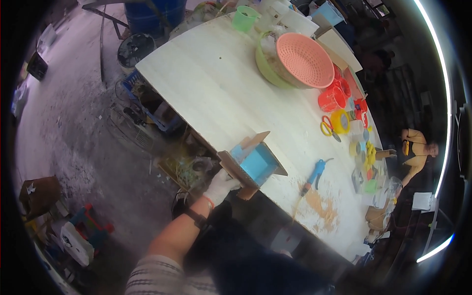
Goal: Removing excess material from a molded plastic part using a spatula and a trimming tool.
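My left hand [220,188], in a white glove, is closed on the side of a small cardboard box [242,174] at the table's near edge. The box's flaps stand open, and its inside shows light blue. Its lower part juts past the edge. I cannot make out my right hand; a blurred pale shape [285,239] shows below the table edge beside my dark clothing. To the right of the box lies a blue-handled hot glue gun [316,174], its cord running to the near edge. Brown residue [322,209] is spread beside it.
A pink colander [305,61] rests on a green basin [270,69] at the back. Red cups [332,98], orange-handled scissors [330,128] and yellow tape [339,121] line the far side. Another person [417,150] stands beyond. Left, below the table, is a blue crate [130,86].
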`<action>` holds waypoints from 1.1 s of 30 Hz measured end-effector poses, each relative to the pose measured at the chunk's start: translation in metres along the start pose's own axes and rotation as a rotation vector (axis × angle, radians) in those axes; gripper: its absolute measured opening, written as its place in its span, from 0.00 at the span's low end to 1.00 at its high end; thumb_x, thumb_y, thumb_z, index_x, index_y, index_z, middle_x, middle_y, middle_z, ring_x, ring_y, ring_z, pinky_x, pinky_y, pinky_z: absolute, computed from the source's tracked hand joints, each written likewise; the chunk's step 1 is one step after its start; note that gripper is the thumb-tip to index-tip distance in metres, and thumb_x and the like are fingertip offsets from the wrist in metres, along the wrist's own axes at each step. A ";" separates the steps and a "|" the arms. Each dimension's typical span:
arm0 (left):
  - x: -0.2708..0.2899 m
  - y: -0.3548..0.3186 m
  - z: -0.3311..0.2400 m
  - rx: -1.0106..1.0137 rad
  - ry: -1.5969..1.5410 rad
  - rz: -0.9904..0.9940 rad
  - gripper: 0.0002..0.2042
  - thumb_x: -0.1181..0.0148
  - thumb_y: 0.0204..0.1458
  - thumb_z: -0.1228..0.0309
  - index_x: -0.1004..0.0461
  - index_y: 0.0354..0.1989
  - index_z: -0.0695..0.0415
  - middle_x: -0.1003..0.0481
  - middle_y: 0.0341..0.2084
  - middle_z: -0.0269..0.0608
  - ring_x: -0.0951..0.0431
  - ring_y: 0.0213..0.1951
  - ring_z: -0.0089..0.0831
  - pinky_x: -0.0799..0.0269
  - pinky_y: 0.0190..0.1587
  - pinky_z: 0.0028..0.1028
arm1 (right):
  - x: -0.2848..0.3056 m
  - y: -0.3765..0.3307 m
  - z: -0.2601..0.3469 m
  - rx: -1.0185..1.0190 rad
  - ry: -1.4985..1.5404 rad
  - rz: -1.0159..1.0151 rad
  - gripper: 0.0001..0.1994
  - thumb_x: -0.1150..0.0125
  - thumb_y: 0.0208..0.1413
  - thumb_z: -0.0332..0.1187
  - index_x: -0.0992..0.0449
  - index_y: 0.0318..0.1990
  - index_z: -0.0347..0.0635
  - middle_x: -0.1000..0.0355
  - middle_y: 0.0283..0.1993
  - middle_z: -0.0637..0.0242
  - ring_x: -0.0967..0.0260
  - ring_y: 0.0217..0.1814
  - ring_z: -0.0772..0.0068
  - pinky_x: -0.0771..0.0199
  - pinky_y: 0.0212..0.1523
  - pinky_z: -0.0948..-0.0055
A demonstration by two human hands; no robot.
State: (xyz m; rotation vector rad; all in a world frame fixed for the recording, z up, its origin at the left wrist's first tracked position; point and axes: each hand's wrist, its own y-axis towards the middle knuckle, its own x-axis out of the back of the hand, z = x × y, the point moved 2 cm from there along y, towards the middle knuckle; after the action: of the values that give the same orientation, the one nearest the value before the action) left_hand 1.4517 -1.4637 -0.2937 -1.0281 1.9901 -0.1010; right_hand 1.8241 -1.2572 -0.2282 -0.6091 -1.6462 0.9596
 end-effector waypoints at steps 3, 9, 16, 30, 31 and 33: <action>-0.005 0.002 -0.002 0.006 0.008 0.015 0.20 0.40 0.57 0.75 0.34 0.58 0.60 0.27 0.50 0.38 0.25 0.51 0.29 0.27 0.53 0.29 | -0.010 0.029 -0.024 0.121 -0.074 0.000 0.20 0.45 0.57 0.48 0.19 0.47 0.42 0.22 0.46 0.50 0.25 0.53 0.50 0.29 0.53 0.59; -0.003 -0.001 -0.004 0.036 0.021 -0.035 0.21 0.39 0.54 0.77 0.32 0.57 0.61 0.26 0.48 0.38 0.25 0.49 0.28 0.26 0.51 0.28 | -0.007 0.012 0.000 0.246 -0.184 -0.092 0.20 0.46 0.59 0.48 0.19 0.48 0.43 0.21 0.44 0.51 0.24 0.50 0.48 0.27 0.50 0.58; 0.005 -0.002 -0.003 0.007 0.042 -0.029 0.20 0.41 0.57 0.76 0.34 0.59 0.60 0.26 0.48 0.39 0.23 0.49 0.29 0.26 0.51 0.29 | -0.002 0.006 0.012 0.308 -0.008 0.007 0.18 0.47 0.60 0.43 0.20 0.46 0.40 0.21 0.42 0.52 0.23 0.45 0.53 0.26 0.47 0.63; -0.005 -0.011 -0.048 -0.026 -0.041 -0.067 0.22 0.40 0.55 0.78 0.34 0.59 0.59 0.27 0.51 0.43 0.24 0.51 0.33 0.24 0.51 0.32 | -0.019 0.034 -0.003 0.239 0.148 0.038 0.20 0.47 0.60 0.43 0.21 0.50 0.38 0.24 0.52 0.49 0.30 0.58 0.47 0.32 0.58 0.59; -0.001 -0.008 -0.050 -0.120 0.064 -0.056 0.21 0.40 0.54 0.78 0.33 0.58 0.59 0.27 0.50 0.42 0.24 0.50 0.32 0.24 0.50 0.32 | -0.013 0.030 0.004 0.270 0.125 0.007 0.20 0.47 0.60 0.43 0.21 0.50 0.37 0.24 0.51 0.48 0.29 0.57 0.47 0.31 0.58 0.59; 0.001 -0.014 -0.061 -0.196 0.193 -0.028 0.20 0.40 0.54 0.79 0.32 0.56 0.60 0.27 0.50 0.41 0.24 0.49 0.31 0.24 0.49 0.31 | 0.004 0.013 0.027 0.263 0.106 0.026 0.20 0.47 0.59 0.43 0.21 0.50 0.37 0.24 0.51 0.47 0.29 0.57 0.46 0.31 0.58 0.59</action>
State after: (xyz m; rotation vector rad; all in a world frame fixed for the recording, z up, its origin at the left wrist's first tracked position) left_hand 1.4159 -1.4918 -0.2505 -1.2106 2.1937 -0.0206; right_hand 1.7959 -1.2548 -0.2397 -0.4947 -1.3932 1.1219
